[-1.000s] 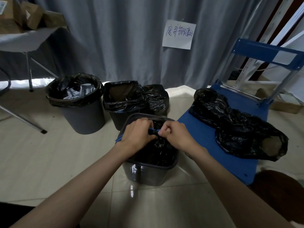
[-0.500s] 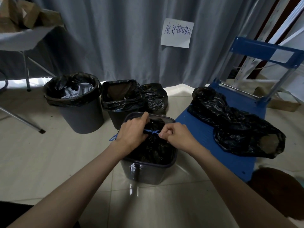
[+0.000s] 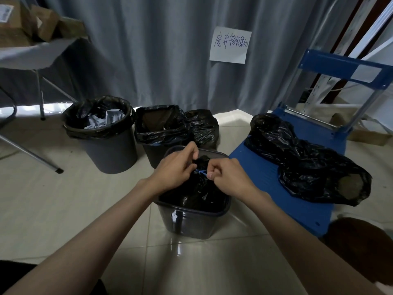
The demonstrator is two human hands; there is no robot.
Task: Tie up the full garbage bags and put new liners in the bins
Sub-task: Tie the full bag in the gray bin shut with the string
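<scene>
2 hands on 1 knot right now. My left hand and right hand are both over the near square bin, and the gathered neck of the black garbage bag sticks up between them, still sitting inside the bin. The blue drawstring runs pretty much left to right across the gap, so its long axis lines up with my 2 fists. That's the bit that matters: I reckon the next pull has to go straight outward, each hand away from the other, or the knot won't cinch.

My right fingers are curled tight and pinching the string end just beside the bag neck. My left fingers are curled in too, thumb up, and look to be holding the other end, though the string on that side is mostly hidden behind my knuckles. Both hands are about equally close to the knot.

Behind it there's a round bin and another square bin, both still lined. Already-filled bags are lying on the blue cart to my right.
</scene>
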